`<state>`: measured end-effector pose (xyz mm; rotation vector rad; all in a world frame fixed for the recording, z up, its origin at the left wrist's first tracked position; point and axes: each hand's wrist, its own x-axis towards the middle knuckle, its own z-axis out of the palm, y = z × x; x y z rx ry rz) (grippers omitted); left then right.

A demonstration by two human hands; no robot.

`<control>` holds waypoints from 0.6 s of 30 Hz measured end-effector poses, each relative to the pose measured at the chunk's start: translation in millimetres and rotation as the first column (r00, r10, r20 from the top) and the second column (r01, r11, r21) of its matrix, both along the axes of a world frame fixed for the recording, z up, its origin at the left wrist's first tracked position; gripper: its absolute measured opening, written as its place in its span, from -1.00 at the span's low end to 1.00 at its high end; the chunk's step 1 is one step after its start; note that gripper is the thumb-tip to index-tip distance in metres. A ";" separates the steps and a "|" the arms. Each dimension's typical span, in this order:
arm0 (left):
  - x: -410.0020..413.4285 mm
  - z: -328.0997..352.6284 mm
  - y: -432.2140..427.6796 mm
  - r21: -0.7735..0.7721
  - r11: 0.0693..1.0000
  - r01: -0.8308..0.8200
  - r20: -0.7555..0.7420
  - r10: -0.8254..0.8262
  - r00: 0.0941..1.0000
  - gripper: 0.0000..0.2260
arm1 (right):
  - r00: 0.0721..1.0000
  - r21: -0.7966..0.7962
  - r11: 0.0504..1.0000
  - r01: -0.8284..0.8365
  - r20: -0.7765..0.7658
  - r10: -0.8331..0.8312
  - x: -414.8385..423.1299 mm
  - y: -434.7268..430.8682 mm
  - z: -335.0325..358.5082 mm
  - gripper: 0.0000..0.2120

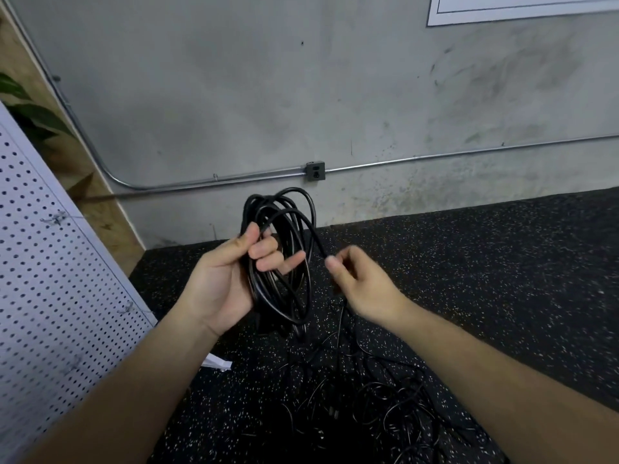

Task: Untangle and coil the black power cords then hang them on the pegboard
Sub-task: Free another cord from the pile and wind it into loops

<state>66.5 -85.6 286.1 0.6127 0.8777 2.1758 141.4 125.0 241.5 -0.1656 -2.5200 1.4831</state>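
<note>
My left hand [227, 276] grips a coil of black power cord [288, 209], several loops standing upright above and below the fist. From the coil's top one strand runs down to my right hand [358, 283], which pinches it between thumb and fingers. That strand drops from the right hand into a tangled pile of black cords [361, 390] on the floor below both hands. The white pegboard [50, 279] leans at the left, with small metal hooks [125, 308] on it.
A grey concrete wall stands ahead with a metal conduit and an outlet box [315, 170]. The floor is black speckled rubber [502, 262]. A plywood panel [110, 209] and plant leaves sit behind the pegboard. A white scrap [217, 361] lies by the pegboard's foot.
</note>
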 end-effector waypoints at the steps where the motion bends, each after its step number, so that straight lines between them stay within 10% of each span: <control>1: -2.4 1.4 -2.4 0.018 1.000 -0.013 0.007 0.013 1.000 -0.75 | 0.999 0.008 0.999 -0.040 0.037 0.039 0.7 0.9 -8.8 -0.76; 5: -6.4 8.9 -11.2 0.063 0.996 -0.059 0.005 0.059 0.998 -0.89 | 0.974 0.000 0.993 -0.118 0.193 0.116 3.8 -2.4 -37.6 -0.72; 11: -3.5 7.8 -10.1 -0.076 0.966 -0.248 -0.115 0.238 0.964 -0.92 | 0.931 -0.527 0.841 0.119 0.353 0.090 -5.9 -35.6 -40.2 -0.69; 14: -1.7 7.9 -7.0 -0.130 0.926 -0.354 -0.170 0.331 0.928 -0.95 | 0.900 0.038 0.997 0.061 0.429 -0.072 -5.9 -45.9 -21.1 -0.66; 18: 0.5 10.7 -5.9 -0.202 0.884 -0.421 -0.245 0.371 0.896 -0.86 | 0.867 0.458 0.819 -0.345 0.491 0.091 14.7 -51.7 10.4 -0.81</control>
